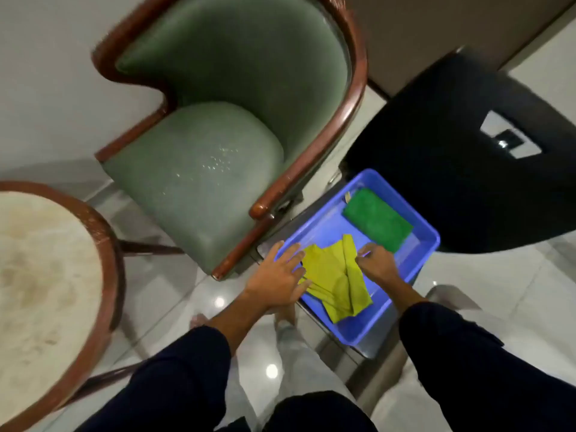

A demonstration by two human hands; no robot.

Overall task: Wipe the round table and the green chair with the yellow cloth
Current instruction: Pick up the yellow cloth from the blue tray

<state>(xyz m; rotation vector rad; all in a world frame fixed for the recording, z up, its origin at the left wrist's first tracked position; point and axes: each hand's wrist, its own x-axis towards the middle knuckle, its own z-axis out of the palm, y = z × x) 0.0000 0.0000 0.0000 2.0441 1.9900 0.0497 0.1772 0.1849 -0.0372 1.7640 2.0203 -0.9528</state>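
The yellow cloth (335, 277) lies crumpled in a blue plastic tray (367, 325) on the floor. My left hand (277, 277) rests flat with fingers spread on the cloth's left edge and the tray's rim. My right hand (378, 265) is curled, pinching the cloth's right fold. The green chair (202, 169), with a brown wooden frame, stands just beyond the tray; pale specks show on its seat. The round table (40, 275), pale-topped with a brown rim and stained, is at the left edge.
A folded green cloth (378, 224) lies in the tray's far corner. A black chair (452, 151) stands right behind the tray. My legs and bare feet are on the glossy tiled floor (498, 275) between table and tray.
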